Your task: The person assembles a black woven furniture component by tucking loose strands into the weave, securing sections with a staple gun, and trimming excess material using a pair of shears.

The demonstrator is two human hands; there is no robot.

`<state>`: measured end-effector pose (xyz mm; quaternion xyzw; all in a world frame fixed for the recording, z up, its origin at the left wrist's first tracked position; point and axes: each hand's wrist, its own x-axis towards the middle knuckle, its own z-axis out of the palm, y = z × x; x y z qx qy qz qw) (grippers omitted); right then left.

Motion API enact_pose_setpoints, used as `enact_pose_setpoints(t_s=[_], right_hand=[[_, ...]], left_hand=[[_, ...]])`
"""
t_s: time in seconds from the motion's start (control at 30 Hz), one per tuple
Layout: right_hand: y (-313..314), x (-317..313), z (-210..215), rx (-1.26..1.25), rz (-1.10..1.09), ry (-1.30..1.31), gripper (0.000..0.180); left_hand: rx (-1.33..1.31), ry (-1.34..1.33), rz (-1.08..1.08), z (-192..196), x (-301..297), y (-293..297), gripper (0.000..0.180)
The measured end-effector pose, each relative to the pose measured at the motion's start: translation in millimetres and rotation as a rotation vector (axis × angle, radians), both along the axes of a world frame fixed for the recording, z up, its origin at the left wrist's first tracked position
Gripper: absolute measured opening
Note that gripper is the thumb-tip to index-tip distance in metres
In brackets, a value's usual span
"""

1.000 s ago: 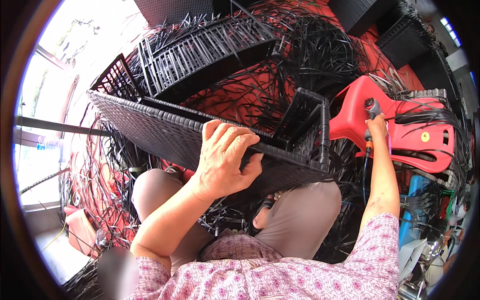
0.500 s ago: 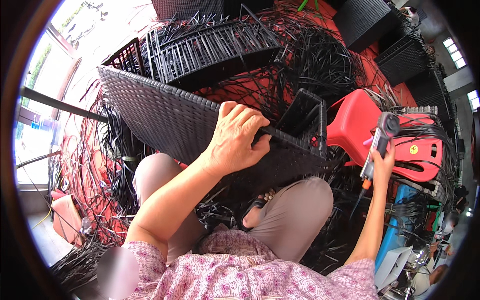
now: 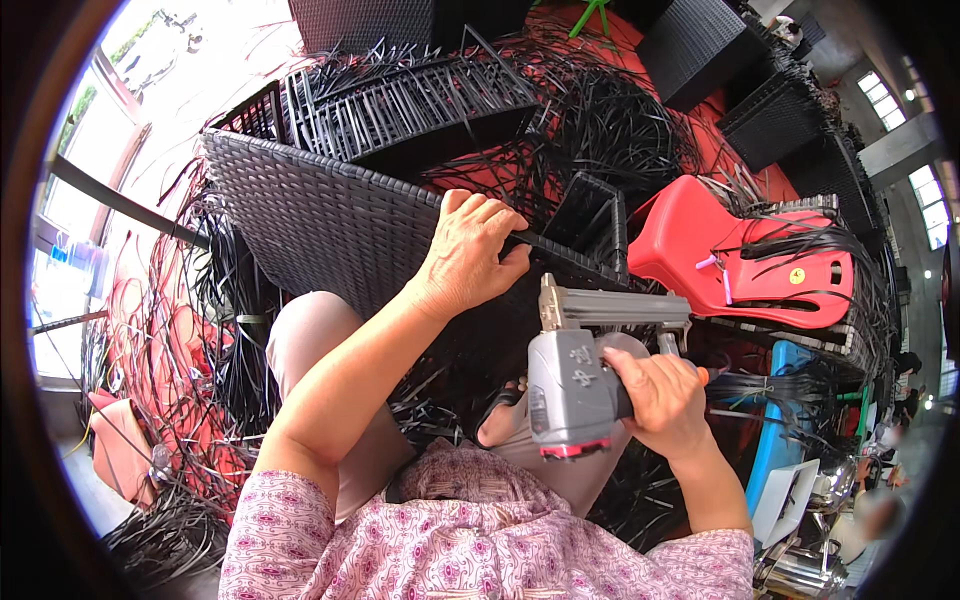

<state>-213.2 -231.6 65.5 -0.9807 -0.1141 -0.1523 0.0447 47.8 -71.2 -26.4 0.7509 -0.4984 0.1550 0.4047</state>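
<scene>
A dark woven wicker furniture piece (image 3: 320, 210) leans up in front of my knees. My left hand (image 3: 468, 248) is closed over its upper edge, fingers on the far side and thumb on the near side. My right hand (image 3: 665, 400) grips the handle of a grey nail gun (image 3: 575, 390) with a red-edged cap. Its metal nose points up toward the wicker edge, a little right of and below my left hand, apparently apart from the edge. The handle is mostly hidden by my fingers.
Right of the wicker piece lies a red plastic chair (image 3: 690, 240) with a purple-handled tool (image 3: 715, 275) on it. Loose black strips (image 3: 640, 130) heap behind, beside a slatted black frame (image 3: 410, 105). A blue bench (image 3: 775, 430) stands at right.
My right hand has brought the nail gun leftward from beside the red chair to in front of the wicker piece. My left hand keeps its hold; the view has shifted slightly.
</scene>
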Motion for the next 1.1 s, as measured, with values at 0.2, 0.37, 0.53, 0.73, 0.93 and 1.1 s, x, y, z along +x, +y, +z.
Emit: enact_pose_setpoints(t_s=[0.2, 0.37, 0.53, 0.73, 0.93, 1.1], right_hand=[[2, 18, -9, -0.154, 0.005, -0.039, 0.043], [9, 23, -7, -0.156, -0.042, -0.014, 0.042], [14, 27, -3, -0.170, -0.057, 0.005, 0.041], [22, 34, 6, -0.208, -0.072, 0.066, 0.044], [29, 37, 12, -0.245, -0.075, 0.097, 0.044], [30, 37, 12, -0.228, -0.088, 0.098, 0.045]], left_hand=[[0.006, 0.004, 0.002, 0, -1, 1, 0.026], [-0.001, 0.022, -0.007, 0, 0, 1, 0.025], [-0.005, 0.023, -0.008, 0, 0, 2, 0.024], [-0.020, 0.027, -0.010, -3, 1, 3, 0.023], [-0.014, 0.034, -0.010, -1, 0, 4, 0.023], [-0.015, 0.034, -0.007, -3, -1, 4, 0.023]])
